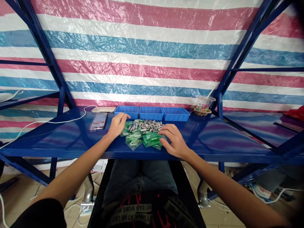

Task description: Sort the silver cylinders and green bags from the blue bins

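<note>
Far left: a dark-edged phone [98, 122] lies on the blue tabletop [209, 136], its screen blurred beyond reading; a pale phone [103, 109] lies just behind it, no brand legible.
Left hand: the worker's left hand [117, 125] arches at the left edge of the heap, thumb and forefinger near each other; whether anything is pinched between them, I cannot tell from here.
Green bags: thin green plastic bags [133, 139] spread along the near side of the heap, between the hands. They look light, limp and slippery, best caught by a corner or edge; no label can be read.
Metal pieces: small silvery metal pieces [150, 125] sit piled behind and against the bags, before three blue bins [151, 117]. Each appears hard, stiff and light, apt to roll or slide, best taken across its sides with fingertips.
Right hand: the right hand [175, 141] reaches over the heap's right edge, thumb apart from the curved fingers, no grip visible.
Far right: a clear cup [204, 102] stands in a woven basket [201, 112], its coloured print too small to read.
Shirt, foreground centre: patches on the black shirt [142, 210] carry inverted lettering, apparently including "MY DAD WORK".
</note>
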Tool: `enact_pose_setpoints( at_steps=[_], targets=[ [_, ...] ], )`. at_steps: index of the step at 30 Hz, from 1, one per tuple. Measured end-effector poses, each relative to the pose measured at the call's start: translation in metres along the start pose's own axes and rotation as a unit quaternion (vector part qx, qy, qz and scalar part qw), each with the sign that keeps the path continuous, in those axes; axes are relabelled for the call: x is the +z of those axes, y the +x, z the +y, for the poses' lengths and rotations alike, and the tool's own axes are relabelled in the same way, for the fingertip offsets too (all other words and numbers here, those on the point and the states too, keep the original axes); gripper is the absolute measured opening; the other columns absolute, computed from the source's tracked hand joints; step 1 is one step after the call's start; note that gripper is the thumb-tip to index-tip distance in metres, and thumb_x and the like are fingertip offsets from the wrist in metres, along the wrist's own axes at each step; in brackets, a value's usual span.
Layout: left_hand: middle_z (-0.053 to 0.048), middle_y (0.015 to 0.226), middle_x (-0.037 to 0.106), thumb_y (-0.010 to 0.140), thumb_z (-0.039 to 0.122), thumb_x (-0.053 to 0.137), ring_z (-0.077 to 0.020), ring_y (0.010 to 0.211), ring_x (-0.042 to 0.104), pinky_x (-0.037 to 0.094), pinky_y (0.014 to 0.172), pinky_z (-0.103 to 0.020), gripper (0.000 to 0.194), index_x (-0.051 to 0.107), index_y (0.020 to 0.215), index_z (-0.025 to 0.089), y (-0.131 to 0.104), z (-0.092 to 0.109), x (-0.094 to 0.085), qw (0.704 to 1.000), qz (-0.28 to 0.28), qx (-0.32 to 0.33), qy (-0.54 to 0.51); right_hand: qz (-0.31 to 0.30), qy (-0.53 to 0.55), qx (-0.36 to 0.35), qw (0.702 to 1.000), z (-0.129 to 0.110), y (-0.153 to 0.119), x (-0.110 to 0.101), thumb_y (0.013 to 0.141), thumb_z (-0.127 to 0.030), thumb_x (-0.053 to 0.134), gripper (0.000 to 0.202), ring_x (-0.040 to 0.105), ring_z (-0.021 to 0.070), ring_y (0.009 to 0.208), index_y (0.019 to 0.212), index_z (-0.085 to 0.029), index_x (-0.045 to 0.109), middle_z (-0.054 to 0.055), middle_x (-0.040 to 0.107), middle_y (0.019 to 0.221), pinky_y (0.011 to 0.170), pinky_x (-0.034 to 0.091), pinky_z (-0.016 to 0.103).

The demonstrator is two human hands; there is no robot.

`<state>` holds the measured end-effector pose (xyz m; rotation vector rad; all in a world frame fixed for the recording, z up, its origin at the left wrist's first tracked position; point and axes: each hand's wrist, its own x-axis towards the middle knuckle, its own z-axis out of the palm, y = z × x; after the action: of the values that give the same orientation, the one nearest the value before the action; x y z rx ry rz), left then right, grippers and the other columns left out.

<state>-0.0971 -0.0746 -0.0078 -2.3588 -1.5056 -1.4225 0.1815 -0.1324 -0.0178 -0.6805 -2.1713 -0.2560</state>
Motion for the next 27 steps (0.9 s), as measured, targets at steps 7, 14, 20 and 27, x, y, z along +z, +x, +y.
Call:
enact_pose_setpoints(
  at_steps=[7,14,20,27],
  targets=[
    [-0.003,0.072,0.066,0.093,0.035,0.034,-0.0170,0.073,0.062,0.047,0.072,-0.027,0.035,0.064,0.083,0.019,-0.015,0.021,0.003,0.993,-0.061,0.100,-0.003,-0.082,-0.012,-0.003,0.997,0.000,0.002,0.006,0.090,-0.029,0.051,0.022,0.057,0.0225,0.088,0.105,-0.019,0.063,0.009,0.064,0.090,0.080,0.045,0.039],
    [-0.006,0.069,0.067,0.091,0.032,0.034,-0.0183,0.069,0.059,0.045,0.070,-0.031,0.037,0.065,0.078,0.018,-0.017,0.025,0.002,0.989,-0.038,0.142,0.027,-0.038,0.007,0.009,0.999,0.006,0.001,0.008,0.089,-0.024,0.050,0.017,0.058,0.0209,0.085,0.096,-0.023,0.065,0.007,0.063,0.089,0.076,0.048,0.038],
    [-0.004,0.061,0.064,0.087,0.023,0.042,-0.0166,0.059,0.054,0.041,0.062,-0.031,0.026,0.064,0.074,0.021,-0.049,0.049,-0.010,0.973,-0.042,0.227,-0.016,0.077,0.017,0.064,0.995,0.005,0.000,0.007,0.084,-0.020,0.055,0.013,0.057,0.0200,0.083,0.090,-0.023,0.066,0.007,0.060,0.085,0.072,0.050,0.036],
    [-0.004,0.065,0.063,0.090,0.028,0.045,-0.0161,0.062,0.058,0.043,0.061,-0.029,0.020,0.065,0.088,0.023,-0.087,0.094,-0.014,0.950,-0.177,0.097,-0.239,0.183,0.078,0.219,0.955,-0.020,0.008,-0.001,0.084,-0.023,0.054,0.012,0.055,0.0131,0.053,0.081,-0.020,0.065,-0.002,0.056,0.056,0.055,0.048,0.028]
  ],
)
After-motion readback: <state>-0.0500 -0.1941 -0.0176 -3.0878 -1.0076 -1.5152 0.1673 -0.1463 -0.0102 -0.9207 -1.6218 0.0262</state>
